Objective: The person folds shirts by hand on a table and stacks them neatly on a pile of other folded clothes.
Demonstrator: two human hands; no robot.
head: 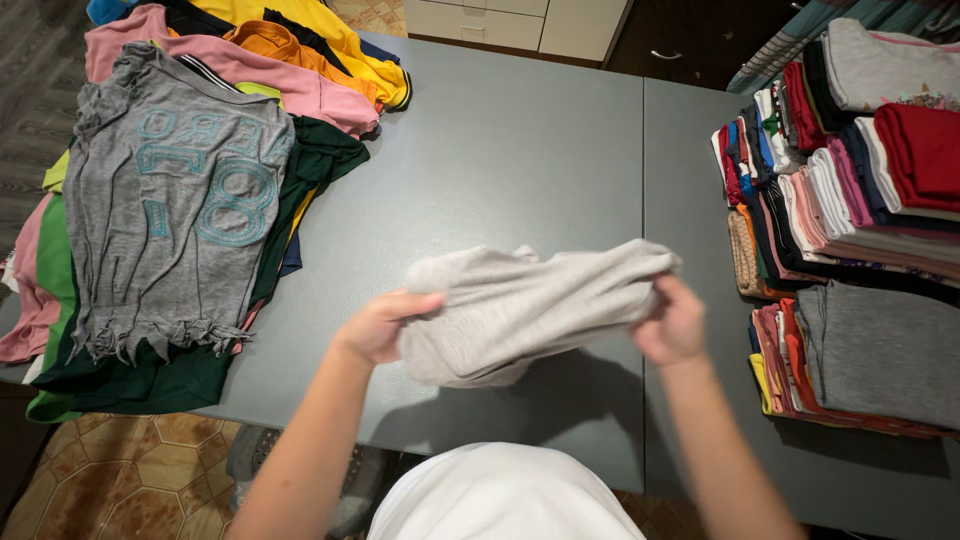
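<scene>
Grey garment (525, 310), soft and bunched, held up over the near middle of the grey counter (520, 150), clear of its surface, shadow thrown beneath. Stretched between two hands.

Farthest left, at the counter's far left corner and left edge: loose heap of unfolded shirts (300, 90), pink, yellow, orange, dark green and bright green among them, some hanging over the edge. Spread flat on top, a grey T-shirt with pale blue lettering (170, 210), hem ragged, well apart from the hands.

Next, left hand (380, 325), closed on the garment's left end, thumb on top, fingers tucked under the cloth. Forearm reaching in from the near edge.

Then right hand (672, 322), closed on the garment's right end, cloth gathered in the fist, back of the hand toward the camera.

Near edge, between the forearms: white cloth of the person's own top (500, 495).

Farthest right, along the counter's right edge: rows of folded clothes (830, 190) packed upright, red, white, navy, pink, grey. Nearer, a low stack topped by a folded dark grey piece (880, 350), just beside the right hand.
</scene>
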